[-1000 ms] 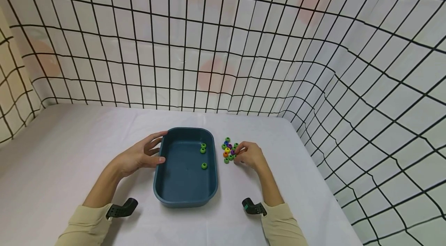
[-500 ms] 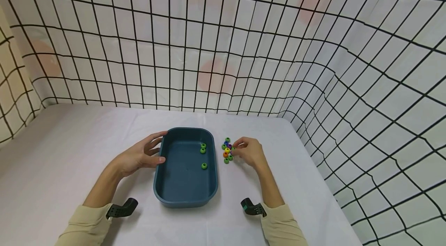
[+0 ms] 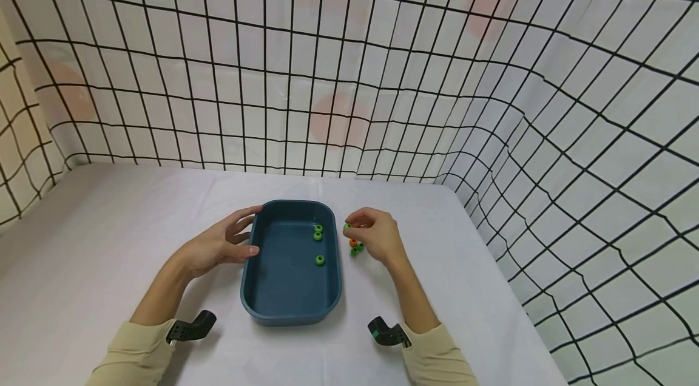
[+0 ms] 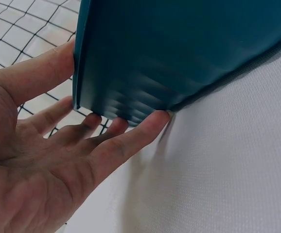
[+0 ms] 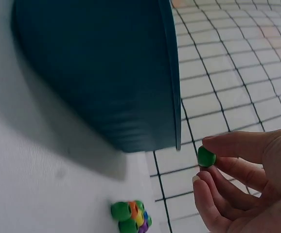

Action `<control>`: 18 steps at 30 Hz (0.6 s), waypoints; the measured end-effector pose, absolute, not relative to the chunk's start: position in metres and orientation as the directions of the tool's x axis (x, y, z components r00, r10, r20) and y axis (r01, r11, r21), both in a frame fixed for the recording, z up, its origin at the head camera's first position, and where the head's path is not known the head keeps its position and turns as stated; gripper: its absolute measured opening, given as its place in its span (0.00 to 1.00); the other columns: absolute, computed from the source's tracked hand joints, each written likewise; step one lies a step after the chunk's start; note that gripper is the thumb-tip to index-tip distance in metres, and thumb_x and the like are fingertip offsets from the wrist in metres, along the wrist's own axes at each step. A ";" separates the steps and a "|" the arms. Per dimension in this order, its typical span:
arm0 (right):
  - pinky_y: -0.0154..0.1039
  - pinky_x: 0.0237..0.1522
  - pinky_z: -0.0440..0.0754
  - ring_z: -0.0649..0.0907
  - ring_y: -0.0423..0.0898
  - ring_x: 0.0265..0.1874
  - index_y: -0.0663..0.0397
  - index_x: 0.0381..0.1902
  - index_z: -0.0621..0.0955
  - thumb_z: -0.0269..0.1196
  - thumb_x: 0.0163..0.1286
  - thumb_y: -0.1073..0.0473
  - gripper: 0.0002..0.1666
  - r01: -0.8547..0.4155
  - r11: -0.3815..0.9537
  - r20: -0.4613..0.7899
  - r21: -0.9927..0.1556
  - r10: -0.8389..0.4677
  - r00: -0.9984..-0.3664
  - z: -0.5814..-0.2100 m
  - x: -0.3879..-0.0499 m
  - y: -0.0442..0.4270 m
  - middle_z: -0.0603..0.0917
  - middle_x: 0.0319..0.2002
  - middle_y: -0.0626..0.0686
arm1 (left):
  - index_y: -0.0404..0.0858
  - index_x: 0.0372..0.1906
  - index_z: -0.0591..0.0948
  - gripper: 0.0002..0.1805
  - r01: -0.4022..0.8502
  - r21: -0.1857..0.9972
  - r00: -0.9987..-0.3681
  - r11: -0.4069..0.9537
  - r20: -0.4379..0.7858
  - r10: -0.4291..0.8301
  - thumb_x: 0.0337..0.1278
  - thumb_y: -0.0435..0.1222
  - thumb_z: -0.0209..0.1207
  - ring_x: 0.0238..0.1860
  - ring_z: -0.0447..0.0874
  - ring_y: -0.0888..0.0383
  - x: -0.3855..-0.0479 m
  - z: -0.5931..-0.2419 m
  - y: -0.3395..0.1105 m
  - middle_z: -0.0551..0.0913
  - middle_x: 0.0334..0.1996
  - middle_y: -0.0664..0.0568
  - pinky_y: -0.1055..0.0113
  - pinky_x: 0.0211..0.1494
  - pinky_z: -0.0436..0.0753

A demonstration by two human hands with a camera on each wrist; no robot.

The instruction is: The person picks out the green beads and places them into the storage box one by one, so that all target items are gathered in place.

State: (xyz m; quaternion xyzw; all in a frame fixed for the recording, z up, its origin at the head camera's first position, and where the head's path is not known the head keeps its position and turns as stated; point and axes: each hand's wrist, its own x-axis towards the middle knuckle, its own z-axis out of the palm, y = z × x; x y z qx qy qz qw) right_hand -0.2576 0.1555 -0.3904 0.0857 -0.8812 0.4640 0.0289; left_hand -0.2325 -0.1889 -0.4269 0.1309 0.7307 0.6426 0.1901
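Observation:
A green bead [image 3: 346, 226] is pinched between the thumb and fingertips of my right hand [image 3: 378, 236], just outside the tray's right rim. In the right wrist view the same bead [image 5: 206, 157] is held up off the table, near the edge of the dark blue tray [image 5: 106, 82]. My left hand [image 3: 218, 245] rests against the left side of that tray [image 3: 286, 289], its fingers spread loosely and touching the outer wall [image 4: 131, 87]. Inside lie 3 green beads [image 3: 318, 236], towards the right wall. A small bead pile [image 5: 128, 216] sits on the cloth, partly hidden in the head view by my right hand.
A white cloth [image 3: 136, 204] covers the table. Behind and to the right stand white sheets with a black grid [image 3: 284, 70]. Each forearm wears a black wrist device [image 3: 191, 326]. The pile has green, orange, yellow, blue and purple beads.
My right hand has moved from the pile's right side up and left towards the tray, and now lifts a green bead. The left hand and tray have not moved.

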 end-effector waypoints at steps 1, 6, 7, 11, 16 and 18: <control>0.37 0.36 0.82 0.85 0.45 0.35 0.49 0.38 0.88 0.74 0.60 0.60 0.07 -0.184 0.551 0.135 -0.814 -0.130 -0.982 -0.389 -0.256 0.153 0.89 0.35 0.49 | 0.48 0.83 0.48 0.54 -0.053 0.989 -0.893 0.140 -0.109 0.436 0.59 0.32 0.68 0.80 0.39 0.28 -0.233 -0.427 -0.189 0.37 0.83 0.40 0.35 0.67 0.73; 0.37 0.31 0.81 0.84 0.45 0.30 0.49 0.38 0.88 0.74 0.60 0.60 0.08 -0.217 0.527 0.147 -0.822 -0.173 -0.974 -0.386 -0.249 0.141 0.89 0.35 0.49 | 0.48 0.82 0.48 0.53 -0.054 0.989 -0.893 0.139 -0.111 0.436 0.59 0.31 0.68 0.80 0.39 0.28 -0.233 -0.427 -0.189 0.36 0.83 0.39 0.35 0.67 0.73; 0.37 0.31 0.81 0.84 0.45 0.30 0.49 0.39 0.88 0.74 0.60 0.60 0.09 -0.225 0.522 0.147 -0.823 -0.186 -0.971 -0.386 -0.248 0.139 0.89 0.35 0.49 | 0.48 0.82 0.48 0.53 -0.055 0.989 -0.894 0.140 -0.112 0.434 0.59 0.31 0.68 0.80 0.39 0.28 -0.233 -0.426 -0.189 0.36 0.83 0.39 0.34 0.67 0.72; 0.37 0.35 0.82 0.84 0.42 0.32 0.50 0.40 0.88 0.74 0.61 0.60 0.09 -0.260 0.520 0.146 -0.814 -0.250 -0.957 -0.387 -0.243 0.130 0.89 0.36 0.49 | 0.48 0.82 0.48 0.53 -0.059 0.989 -0.894 0.137 -0.113 0.433 0.59 0.31 0.68 0.80 0.39 0.28 -0.233 -0.426 -0.189 0.36 0.83 0.39 0.35 0.67 0.72; 0.36 0.37 0.83 0.85 0.41 0.33 0.54 0.42 0.88 0.73 0.61 0.62 0.11 -0.286 0.510 0.144 -0.811 -0.300 -0.943 -0.390 -0.240 0.123 0.89 0.36 0.50 | 0.48 0.82 0.48 0.53 -0.058 0.989 -0.892 0.136 -0.113 0.437 0.60 0.31 0.67 0.80 0.39 0.28 -0.233 -0.427 -0.189 0.35 0.83 0.39 0.35 0.67 0.73; 0.36 0.37 0.84 0.85 0.41 0.33 0.55 0.42 0.88 0.73 0.61 0.62 0.11 -0.291 0.504 0.147 -0.813 -0.307 -0.940 -0.392 -0.240 0.122 0.89 0.36 0.50 | 0.48 0.82 0.48 0.53 -0.057 0.989 -0.892 0.138 -0.113 0.438 0.60 0.31 0.67 0.80 0.39 0.28 -0.233 -0.427 -0.189 0.35 0.83 0.39 0.35 0.67 0.73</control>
